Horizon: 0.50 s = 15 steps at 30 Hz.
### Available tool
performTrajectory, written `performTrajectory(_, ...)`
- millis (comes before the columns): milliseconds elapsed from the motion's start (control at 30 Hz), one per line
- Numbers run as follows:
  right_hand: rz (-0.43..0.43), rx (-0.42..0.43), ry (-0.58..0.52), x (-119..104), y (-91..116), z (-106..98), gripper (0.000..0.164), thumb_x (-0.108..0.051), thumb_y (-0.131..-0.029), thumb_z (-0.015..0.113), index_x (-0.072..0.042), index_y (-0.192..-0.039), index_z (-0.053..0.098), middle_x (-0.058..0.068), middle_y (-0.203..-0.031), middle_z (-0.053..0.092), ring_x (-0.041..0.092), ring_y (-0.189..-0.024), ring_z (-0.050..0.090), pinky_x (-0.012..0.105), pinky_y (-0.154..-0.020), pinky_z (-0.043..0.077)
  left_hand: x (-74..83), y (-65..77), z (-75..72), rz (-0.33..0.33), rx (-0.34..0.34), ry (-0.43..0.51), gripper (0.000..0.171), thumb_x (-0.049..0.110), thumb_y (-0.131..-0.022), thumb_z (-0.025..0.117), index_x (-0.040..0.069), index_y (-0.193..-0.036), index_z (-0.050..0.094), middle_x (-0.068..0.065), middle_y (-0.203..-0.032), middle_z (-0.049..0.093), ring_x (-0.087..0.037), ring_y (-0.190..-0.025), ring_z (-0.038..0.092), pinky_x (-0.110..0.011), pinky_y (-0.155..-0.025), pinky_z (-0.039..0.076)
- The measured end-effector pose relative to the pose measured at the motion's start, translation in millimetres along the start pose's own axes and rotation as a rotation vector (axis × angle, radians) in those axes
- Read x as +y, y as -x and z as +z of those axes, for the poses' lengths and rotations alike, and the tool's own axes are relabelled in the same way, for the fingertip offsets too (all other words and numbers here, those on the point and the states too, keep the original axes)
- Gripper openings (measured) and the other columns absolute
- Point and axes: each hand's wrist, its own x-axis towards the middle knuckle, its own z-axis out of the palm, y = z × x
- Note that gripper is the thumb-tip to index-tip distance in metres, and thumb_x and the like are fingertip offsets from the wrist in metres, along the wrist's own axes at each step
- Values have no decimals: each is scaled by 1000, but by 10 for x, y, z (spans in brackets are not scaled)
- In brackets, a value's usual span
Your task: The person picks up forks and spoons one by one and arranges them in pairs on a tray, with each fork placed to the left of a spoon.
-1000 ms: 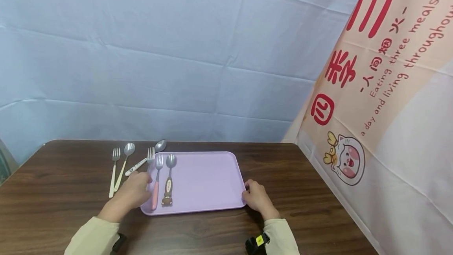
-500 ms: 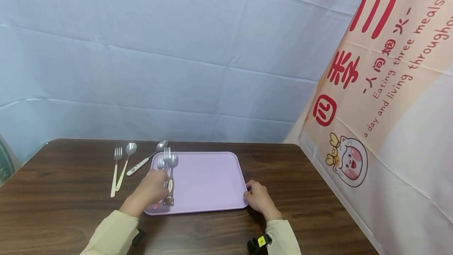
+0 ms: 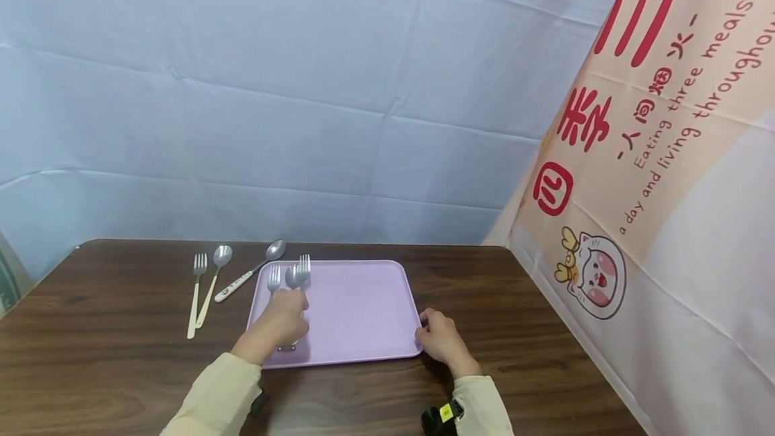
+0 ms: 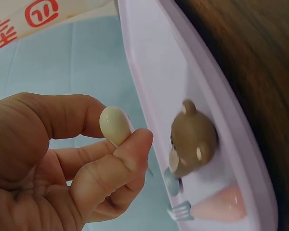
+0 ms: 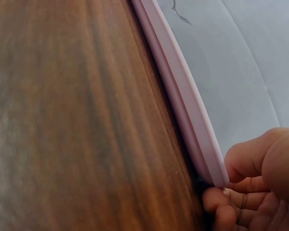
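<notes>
One cream-handled fork (image 4: 113, 124) is being pinched by the left hand (image 3: 282, 316) over the lilac tray (image 3: 363, 308), a bear-handled spoon (image 4: 195, 139) and pink-handled fork (image 4: 220, 206) are lying in the tray below that hand, the right hand (image 3: 442, 338) is gripping the tray's near right corner

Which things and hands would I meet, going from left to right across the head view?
Cream-handled fork, cream-handled spoon, spoon with patterned white handle, left hand, right hand, cartoon cat print.
</notes>
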Motion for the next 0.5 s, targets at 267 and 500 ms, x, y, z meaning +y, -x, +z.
performTrajectory(267,14,-10,-12,-9,3,2,21,1,-77,55,9,-97,58,7,-71,57,18,-63,53,32,-56,46,56,-38,116,-66,-20,-3,27,-5,-62,58,-6,-88,65,-19,-87,60,-37,-89,54,-52,-74,45)
performTrajectory(500,27,-12,-16,-10,6,-3,20,1,-77,55,8,-96,58,7,-70,56,18,-63,53,32,-56,46,109,-64,204,-54,-31,-10,21,-6,-63,59,-5,-84,64,-16,-83,58,-34,-83,53,-48,-72,46)
